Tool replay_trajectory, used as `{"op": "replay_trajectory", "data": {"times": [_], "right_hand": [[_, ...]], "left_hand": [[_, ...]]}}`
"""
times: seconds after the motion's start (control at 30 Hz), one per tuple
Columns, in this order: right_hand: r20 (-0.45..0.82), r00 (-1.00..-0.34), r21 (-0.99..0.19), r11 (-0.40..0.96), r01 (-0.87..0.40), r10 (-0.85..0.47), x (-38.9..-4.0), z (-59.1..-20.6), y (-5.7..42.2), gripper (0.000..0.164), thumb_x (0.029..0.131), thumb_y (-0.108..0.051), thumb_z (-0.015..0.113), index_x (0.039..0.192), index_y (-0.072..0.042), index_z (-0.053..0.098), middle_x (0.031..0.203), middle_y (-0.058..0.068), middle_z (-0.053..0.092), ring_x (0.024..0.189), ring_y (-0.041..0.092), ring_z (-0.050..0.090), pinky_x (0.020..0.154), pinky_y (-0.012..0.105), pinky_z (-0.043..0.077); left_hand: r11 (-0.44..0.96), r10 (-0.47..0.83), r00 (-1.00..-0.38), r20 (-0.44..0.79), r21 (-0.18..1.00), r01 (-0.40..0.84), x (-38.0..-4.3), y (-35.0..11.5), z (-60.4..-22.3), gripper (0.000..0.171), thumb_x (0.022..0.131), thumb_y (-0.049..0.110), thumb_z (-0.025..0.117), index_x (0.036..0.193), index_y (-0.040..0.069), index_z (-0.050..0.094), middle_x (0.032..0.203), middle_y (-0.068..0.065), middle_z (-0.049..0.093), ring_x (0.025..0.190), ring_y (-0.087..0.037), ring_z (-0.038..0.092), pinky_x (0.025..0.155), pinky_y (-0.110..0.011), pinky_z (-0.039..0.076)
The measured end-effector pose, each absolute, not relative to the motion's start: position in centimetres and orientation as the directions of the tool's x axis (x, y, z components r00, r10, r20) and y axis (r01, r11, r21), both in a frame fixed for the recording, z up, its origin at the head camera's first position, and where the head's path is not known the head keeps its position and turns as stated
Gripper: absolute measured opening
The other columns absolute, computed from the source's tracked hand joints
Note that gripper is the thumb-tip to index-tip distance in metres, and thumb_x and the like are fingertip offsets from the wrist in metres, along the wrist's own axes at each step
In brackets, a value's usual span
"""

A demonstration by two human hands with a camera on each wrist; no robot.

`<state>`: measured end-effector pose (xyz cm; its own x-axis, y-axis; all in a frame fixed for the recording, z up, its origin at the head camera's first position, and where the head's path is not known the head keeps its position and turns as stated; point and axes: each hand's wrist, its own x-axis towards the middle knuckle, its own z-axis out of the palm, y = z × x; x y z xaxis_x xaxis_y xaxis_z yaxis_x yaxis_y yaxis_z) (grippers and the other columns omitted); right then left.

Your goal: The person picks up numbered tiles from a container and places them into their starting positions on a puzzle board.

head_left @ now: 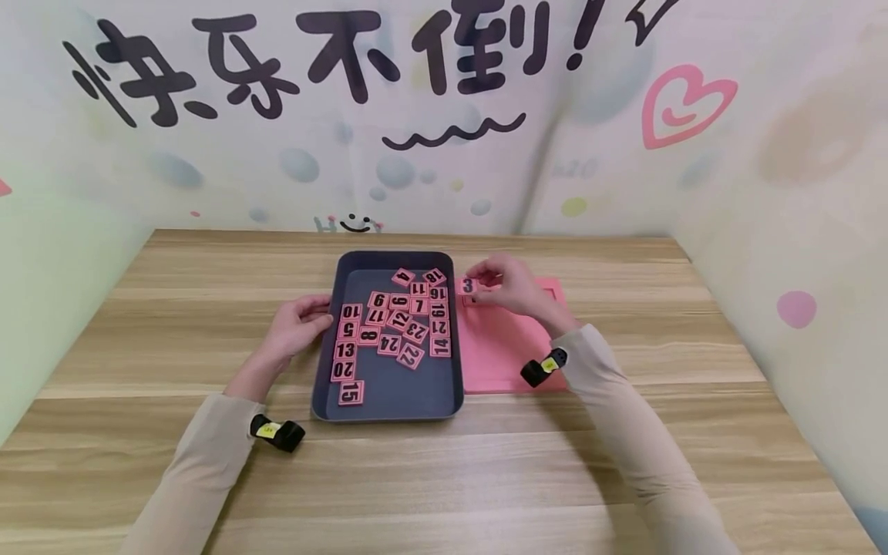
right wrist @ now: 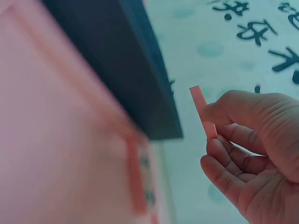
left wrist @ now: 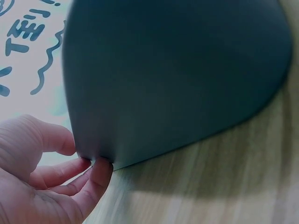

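My right hand point(head_left: 512, 287) pinches a small pink tile marked 3 point(head_left: 468, 286) between thumb and fingers, over the upper left corner of a flat pink tray point(head_left: 502, 347). Edge-on in the right wrist view, the tile point(right wrist: 203, 112) shows as a thin pink strip. Partly covered beneath it in the head view is another tile point(head_left: 471, 300) in that corner. My left hand point(head_left: 294, 327) rests its fingertips against the left side of a dark grey tray point(head_left: 409, 401). In the left wrist view the fingertips point(left wrist: 102, 169) touch that tray's outer wall point(left wrist: 173, 79).
Many pink number tiles lie in the grey tray, among them 15 point(head_left: 351, 392), 22 point(head_left: 410, 354) and 4 point(head_left: 403, 277), some turned sideways or upside down. The trays stand side by side on a wooden table point(head_left: 173, 324). A printed wall sheet point(head_left: 444, 177) rises behind.
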<state>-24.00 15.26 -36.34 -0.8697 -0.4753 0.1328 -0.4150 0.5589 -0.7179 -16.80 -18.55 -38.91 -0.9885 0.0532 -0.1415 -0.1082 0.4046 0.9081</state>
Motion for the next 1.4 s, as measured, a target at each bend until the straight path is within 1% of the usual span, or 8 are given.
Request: {"op": "replay_trajectory", "data": {"times": [0.33,0.57,0.67,0.83,0.93,1.1,1.27,1.4], "right_hand": [[0.09,-0.901,-0.694,0.622,-0.362,-0.425,-23.7,-38.6,20.0,0.029,0.075,0.006,0.07,0.103,0.008,0.066,0.095,0.018,0.064,0.085,0.028,0.058,0.078,0.037,0.05],[0.051,-0.918,-0.676,0.664,-0.321,-0.393,-23.7,-39.4,21.7,0.028,0.074,0.004,0.072,0.101,0.008,0.066,0.088,0.017,0.065,0.081,0.025,0.06,0.072,0.031,0.051],[0.04,-0.919,-0.667,0.675,-0.316,-0.392,-23.7,-39.5,22.0,0.027,0.074,0.005,0.072,0.1,0.008,0.066,0.085,0.016,0.065,0.078,0.024,0.06,0.069,0.029,0.05],[0.034,-0.913,-0.652,0.683,-0.329,-0.407,-23.9,-39.6,22.0,0.025,0.075,0.005,0.072,0.099,0.009,0.066,0.084,0.016,0.066,0.077,0.024,0.061,0.069,0.029,0.05],[0.033,-0.908,-0.646,0.684,-0.337,-0.417,-24.1,-39.6,21.8,0.024,0.076,0.004,0.072,0.099,0.01,0.066,0.084,0.017,0.066,0.078,0.026,0.062,0.069,0.031,0.052],[0.026,-0.914,-0.624,0.707,-0.332,-0.406,-24.4,-39.7,21.4,0.023,0.078,0.005,0.069,0.099,0.01,0.065,0.087,0.019,0.066,0.082,0.029,0.063,0.072,0.034,0.053],[0.024,-0.929,-0.618,0.725,-0.305,-0.37,-24.7,-39.6,21.0,0.019,0.079,0.005,0.069,0.097,0.009,0.064,0.089,0.02,0.066,0.083,0.03,0.063,0.074,0.037,0.053],[0.035,-0.933,-0.62,0.724,-0.302,-0.359,-24.9,-39.5,20.8,0.018,0.078,0.004,0.071,0.093,0.009,0.063,0.086,0.02,0.066,0.081,0.031,0.063,0.072,0.037,0.053]], "left_hand": [[0.4,0.057,-0.99,-0.131,0.911,-0.098,-16.8,-18.6,-39.0,0.043,0.092,-0.001,0.05,0.132,-0.013,0.041,0.125,-0.032,0.05,0.111,-0.037,0.052,0.082,-0.014,0.046],[0.399,0.054,-0.989,-0.136,0.911,-0.103,-16.8,-18.6,-38.9,0.043,0.092,0.0,0.049,0.132,-0.013,0.041,0.126,-0.032,0.05,0.111,-0.036,0.052,0.08,-0.012,0.045],[0.402,0.054,-0.989,-0.139,0.91,-0.106,-16.7,-18.6,-38.9,0.043,0.092,0.0,0.049,0.133,-0.013,0.041,0.126,-0.032,0.05,0.112,-0.036,0.051,0.082,-0.014,0.045],[0.39,0.062,-0.991,-0.116,0.917,-0.083,-16.7,-18.6,-39.0,0.043,0.091,0.003,0.052,0.131,-0.013,0.043,0.123,-0.032,0.051,0.109,-0.035,0.053,0.089,-0.026,0.047],[0.376,0.064,-0.994,-0.088,0.925,-0.057,-16.7,-18.6,-39.0,0.043,0.09,0.004,0.054,0.128,-0.014,0.046,0.12,-0.031,0.053,0.105,-0.031,0.056,0.087,-0.028,0.049],[0.389,0.059,-0.992,-0.111,0.918,-0.08,-16.8,-18.7,-39.1,0.043,0.091,0.002,0.051,0.13,-0.013,0.044,0.124,-0.031,0.051,0.11,-0.035,0.053,0.089,-0.027,0.047],[0.405,0.049,-0.989,-0.138,0.908,-0.107,-16.8,-18.6,-39.0,0.043,0.092,0.001,0.049,0.133,-0.012,0.042,0.126,-0.031,0.05,0.113,-0.036,0.052,0.087,-0.02,0.046],[0.408,0.044,-0.988,-0.147,0.906,-0.117,-16.9,-18.6,-39.0,0.043,0.093,0.001,0.049,0.133,-0.011,0.042,0.127,-0.03,0.05,0.113,-0.035,0.052,0.087,-0.022,0.047]]}}
